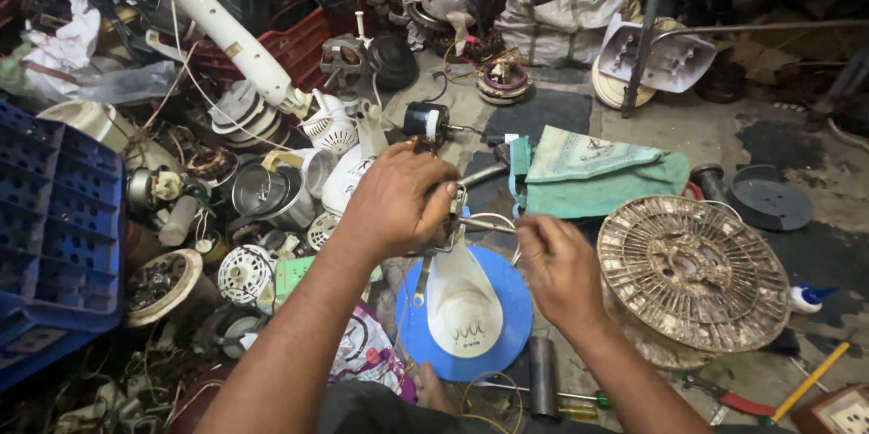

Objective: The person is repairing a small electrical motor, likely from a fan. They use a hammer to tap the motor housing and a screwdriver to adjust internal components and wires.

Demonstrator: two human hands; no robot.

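My left hand (391,200) is closed around the top of a white fan neck (462,294) that rises from a round blue base (507,325). My right hand (559,264) sits just to the right, its fingers pinched on a thin wire or rod (493,225) that runs across to the neck's top. Loose wires (493,215) loop between the two hands. What my left hand's fingers hold underneath is hidden.
A dusty round fan guard (692,273) lies at the right, a green cloth bag (597,176) behind my hands. A blue crate (54,226) stands at the left beside heaped motor parts and a white fan pole (226,31). A screwdriver (579,398) and pliers (729,395) lie near my knees.
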